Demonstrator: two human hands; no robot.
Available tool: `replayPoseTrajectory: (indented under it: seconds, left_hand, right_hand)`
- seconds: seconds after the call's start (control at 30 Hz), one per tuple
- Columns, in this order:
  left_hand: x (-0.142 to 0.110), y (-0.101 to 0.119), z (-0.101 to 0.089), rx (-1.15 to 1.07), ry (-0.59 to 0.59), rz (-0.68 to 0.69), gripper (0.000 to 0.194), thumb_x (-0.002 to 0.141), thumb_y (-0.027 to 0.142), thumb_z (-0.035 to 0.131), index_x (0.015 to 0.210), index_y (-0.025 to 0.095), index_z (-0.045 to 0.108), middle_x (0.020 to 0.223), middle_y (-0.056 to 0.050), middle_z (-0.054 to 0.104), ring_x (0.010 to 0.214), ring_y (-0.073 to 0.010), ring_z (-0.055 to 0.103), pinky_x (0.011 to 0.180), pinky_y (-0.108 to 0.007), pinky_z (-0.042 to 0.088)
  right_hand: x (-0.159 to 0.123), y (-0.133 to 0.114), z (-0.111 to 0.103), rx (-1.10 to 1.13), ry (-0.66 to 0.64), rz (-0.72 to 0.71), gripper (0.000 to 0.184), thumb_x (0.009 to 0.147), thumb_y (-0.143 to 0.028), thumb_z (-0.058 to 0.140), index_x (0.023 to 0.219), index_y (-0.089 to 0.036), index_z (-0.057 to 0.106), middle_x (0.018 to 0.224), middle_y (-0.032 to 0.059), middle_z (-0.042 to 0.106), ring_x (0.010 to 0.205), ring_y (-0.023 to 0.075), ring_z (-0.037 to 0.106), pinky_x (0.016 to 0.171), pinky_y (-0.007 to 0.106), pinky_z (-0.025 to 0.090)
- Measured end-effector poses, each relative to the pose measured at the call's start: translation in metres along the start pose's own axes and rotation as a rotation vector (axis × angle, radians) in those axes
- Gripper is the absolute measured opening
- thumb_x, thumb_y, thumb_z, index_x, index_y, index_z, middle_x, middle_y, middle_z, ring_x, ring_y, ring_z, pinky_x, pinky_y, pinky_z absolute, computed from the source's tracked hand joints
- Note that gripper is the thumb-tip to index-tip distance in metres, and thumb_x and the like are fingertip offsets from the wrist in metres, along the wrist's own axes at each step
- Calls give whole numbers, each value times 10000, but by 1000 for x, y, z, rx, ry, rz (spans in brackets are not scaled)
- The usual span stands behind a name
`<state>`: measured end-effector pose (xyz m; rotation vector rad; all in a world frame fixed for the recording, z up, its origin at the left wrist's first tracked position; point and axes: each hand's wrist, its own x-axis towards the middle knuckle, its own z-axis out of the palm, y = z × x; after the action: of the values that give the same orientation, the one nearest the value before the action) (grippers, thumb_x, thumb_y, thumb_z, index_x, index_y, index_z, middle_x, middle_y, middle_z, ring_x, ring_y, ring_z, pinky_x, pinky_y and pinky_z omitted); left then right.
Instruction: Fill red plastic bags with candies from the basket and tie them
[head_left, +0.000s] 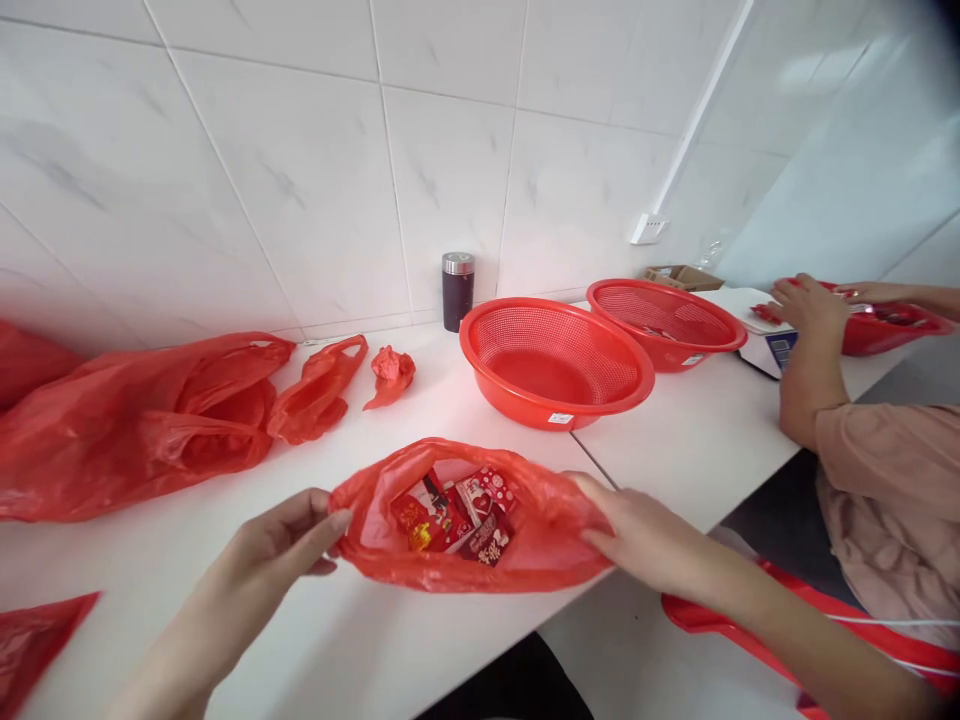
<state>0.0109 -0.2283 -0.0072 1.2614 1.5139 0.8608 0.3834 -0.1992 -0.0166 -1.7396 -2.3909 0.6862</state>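
A red plastic bag stands on the white table with its mouth spread wide. Inside lie several small printed packets, red, pink and dark red. My left hand pinches the bag's left rim between thumb and fingers. At the opposite end my right hand grips the rim, its thumb over the near edge and its fingers partly hidden by the plastic. Just behind the bag sits a red mesh basket with nothing visible in it.
Red plastic bags and a crumpled red piece lie left. A dark tumbler stands by the wall. Rightward are a second red basket, a scale and a co-worker's hand over another red basket.
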Motion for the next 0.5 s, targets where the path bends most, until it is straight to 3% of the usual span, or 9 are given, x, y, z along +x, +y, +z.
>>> replayPoseTrajectory:
  seconds: [0.1, 0.2, 0.27, 0.37, 0.5]
  left_hand:
    - [3, 25, -8, -282, 173, 145, 236, 724, 434, 730, 745, 226, 622, 749, 31, 628, 750, -168, 587, 700, -270, 542]
    - [5, 66, -16, -461, 264, 375, 194, 796, 364, 675, 716, 192, 638, 677, 25, 649, 753, -162, 616, 745, -270, 544]
    - [7, 92, -19, -472, 287, 471, 204, 858, 307, 605, 717, 164, 643, 665, 21, 646, 755, -146, 615, 762, -262, 536]
    - [12, 116, -19, -340, 202, 426, 257, 883, 322, 579, 720, 133, 641, 704, 12, 642, 711, -117, 595, 682, -208, 523]
    - [15, 125, -22, 14, 11, 284, 304, 850, 429, 604, 872, 138, 690, 759, -3, 667, 745, -152, 632, 675, -227, 544]
  right_hand:
    - [1, -11, -48, 156, 182, -45, 294, 904, -341, 485, 1169, -240, 562, 872, 36, 678, 751, 194, 650, 702, 317, 511]
    - [8, -33, -108, 315, 422, -122, 234, 896, -401, 508, 1003, -211, 592, 721, 7, 637, 595, 144, 611, 579, 264, 496]
    - [16, -48, -133, 384, 534, -173, 204, 886, -381, 523, 960, -202, 588, 659, -6, 610, 532, 125, 585, 530, 250, 477]
    - [28, -70, -133, 371, 514, -271, 162, 884, -337, 527, 931, -204, 606, 685, -7, 627, 583, 125, 606, 574, 254, 482]
    - [32, -99, -80, 163, 273, -561, 182, 898, -301, 518, 1004, -266, 662, 919, -3, 689, 819, 163, 645, 728, 283, 501]
